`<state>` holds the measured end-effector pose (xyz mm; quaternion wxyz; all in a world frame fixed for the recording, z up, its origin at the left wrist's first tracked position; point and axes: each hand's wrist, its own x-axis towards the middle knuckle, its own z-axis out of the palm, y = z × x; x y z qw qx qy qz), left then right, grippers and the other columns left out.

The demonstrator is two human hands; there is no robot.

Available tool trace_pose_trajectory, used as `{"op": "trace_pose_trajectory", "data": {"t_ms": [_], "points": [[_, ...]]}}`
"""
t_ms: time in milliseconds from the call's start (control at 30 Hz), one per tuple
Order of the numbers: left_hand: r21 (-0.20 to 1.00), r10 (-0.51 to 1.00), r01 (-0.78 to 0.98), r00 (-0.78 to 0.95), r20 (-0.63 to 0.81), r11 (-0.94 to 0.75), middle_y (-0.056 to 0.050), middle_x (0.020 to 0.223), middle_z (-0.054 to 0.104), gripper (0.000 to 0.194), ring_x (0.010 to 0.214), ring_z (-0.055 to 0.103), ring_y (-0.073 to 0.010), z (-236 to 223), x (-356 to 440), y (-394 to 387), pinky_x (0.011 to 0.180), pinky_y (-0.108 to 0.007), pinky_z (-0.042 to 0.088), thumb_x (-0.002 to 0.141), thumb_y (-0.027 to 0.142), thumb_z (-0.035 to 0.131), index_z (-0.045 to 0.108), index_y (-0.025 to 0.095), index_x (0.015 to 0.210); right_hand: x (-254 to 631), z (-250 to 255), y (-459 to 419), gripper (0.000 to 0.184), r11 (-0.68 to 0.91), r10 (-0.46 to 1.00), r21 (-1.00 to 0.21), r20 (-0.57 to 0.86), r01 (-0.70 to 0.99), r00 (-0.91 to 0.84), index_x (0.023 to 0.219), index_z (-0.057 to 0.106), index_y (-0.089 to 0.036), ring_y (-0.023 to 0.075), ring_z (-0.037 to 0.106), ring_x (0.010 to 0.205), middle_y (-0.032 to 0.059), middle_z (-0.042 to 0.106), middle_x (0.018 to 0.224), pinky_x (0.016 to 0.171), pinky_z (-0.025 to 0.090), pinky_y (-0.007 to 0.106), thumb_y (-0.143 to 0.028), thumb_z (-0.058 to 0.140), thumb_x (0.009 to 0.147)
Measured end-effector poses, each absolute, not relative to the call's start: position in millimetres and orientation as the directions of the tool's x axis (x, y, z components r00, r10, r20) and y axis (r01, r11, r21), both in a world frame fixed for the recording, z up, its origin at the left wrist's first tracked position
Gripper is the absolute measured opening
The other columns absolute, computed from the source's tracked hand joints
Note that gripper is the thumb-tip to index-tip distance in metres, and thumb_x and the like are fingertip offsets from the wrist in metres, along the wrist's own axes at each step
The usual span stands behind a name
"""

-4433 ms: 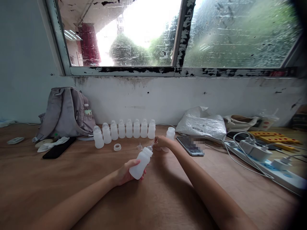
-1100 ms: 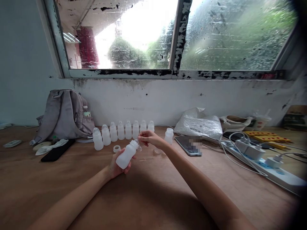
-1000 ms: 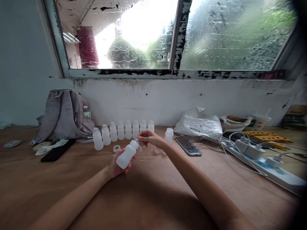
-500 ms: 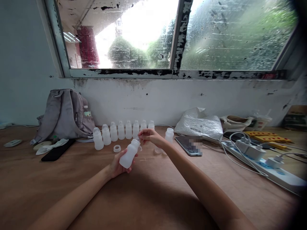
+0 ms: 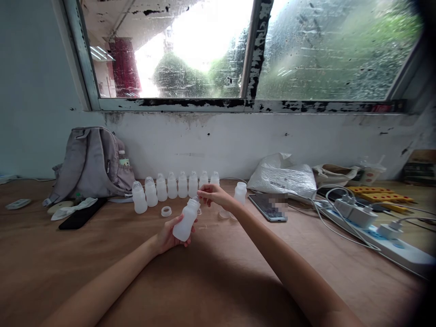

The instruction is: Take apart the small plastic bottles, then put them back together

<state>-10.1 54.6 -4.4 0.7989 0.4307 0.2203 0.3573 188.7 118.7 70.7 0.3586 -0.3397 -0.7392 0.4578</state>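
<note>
My left hand (image 5: pixel 167 235) is wrapped round a frosted white baby bottle (image 5: pixel 184 226), which leans with its neck up to the right. At the bottle's mouth, my right hand (image 5: pixel 214 194) pinches a small clear teat (image 5: pixel 196 199) between thumb and fingertips. The teat's lower end meets the neck; whether it sits inside cannot be made out. A white collar ring (image 5: pixel 166 211) lies on the table left of the held bottle. Just behind the neck is a clear piece (image 5: pixel 199 210), partly hidden. An uncapped bottle (image 5: pixel 240 190) stands beyond my right forearm.
Several capped baby bottles (image 5: pixel 161 188) stand in a row along the wall. Clear round parts (image 5: pixel 224 213) lie beside my right forearm. A phone (image 5: pixel 269 208), a silver bag (image 5: pixel 284 177) and a power strip (image 5: pixel 395 243) with cables are at right. A grey backpack (image 5: pixel 90 165) stands at left.
The held bottle has shifted slightly right and stands a little more upright. My right hand stays at its mouth with the same pinch.
</note>
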Motion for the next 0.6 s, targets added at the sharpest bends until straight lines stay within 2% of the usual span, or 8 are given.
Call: {"op": "trace_pose_trajectory", "data": {"t_ms": [233, 333, 500, 600], "points": [[0.846, 0.758, -0.38, 0.651, -0.043, 0.374, -0.009, 0.078, 0.058, 0.047, 0.054, 0.057, -0.0166, -4, -10, 54, 0.049, -0.028, 0.04, 0.081, 0.045, 0.04, 0.051, 0.009, 0.109, 190, 73, 120, 0.03, 0.334, 0.821, -0.933, 0.22, 0.131, -0.526, 0.08, 0.059, -0.014, 0.0093, 0.053, 0.055, 0.0026, 0.056, 0.068, 0.044, 0.044, 0.019, -0.042, 0.061, 0.069], [0.845, 0.754, -0.381, 0.656, -0.039, 0.375, -0.009, 0.079, 0.058, 0.048, 0.055, 0.057, -0.0167, -4, -10, 54, 0.049, -0.028, 0.04, 0.08, 0.046, 0.041, 0.051, 0.009, 0.109, 191, 75, 121, 0.028, 0.33, 0.845, -0.936, 0.234, 0.126, -0.481, 0.082, 0.059, -0.015, 0.0105, 0.054, 0.059, 0.0024, 0.055, 0.068, 0.046, 0.046, 0.02, -0.039, 0.061, 0.069], [0.813, 0.841, -0.463, 0.538, -0.059, 0.353, -0.008, 0.082, 0.058, 0.039, 0.062, 0.057, -0.0172, -6, -5, 55, 0.052, -0.028, 0.044, 0.08, 0.042, 0.045, 0.051, 0.011, 0.104, 200, 74, 128, 0.017, 0.401, 0.867, -0.848, 0.23, 0.347, -0.442, 0.079, 0.059, -0.015, 0.0092, 0.053, 0.054, 0.0017, 0.056, 0.066, 0.043, 0.044, 0.019, -0.03, 0.058, 0.071], [0.785, 0.898, -0.529, 0.434, -0.075, 0.321, -0.008, 0.086, 0.058, 0.025, 0.069, 0.058, -0.0171, -9, -3, 57, 0.06, -0.029, 0.046, 0.078, 0.029, 0.05, 0.053, 0.011, 0.095, 203, 70, 130, 0.009, 0.395, 0.845, -0.809, 0.135, 0.435, -0.517, 0.07, 0.061, -0.015, 0.0097, 0.052, 0.05, 0.0011, 0.057, 0.059, 0.04, 0.042, 0.019, -0.022, 0.062, 0.065]]}}
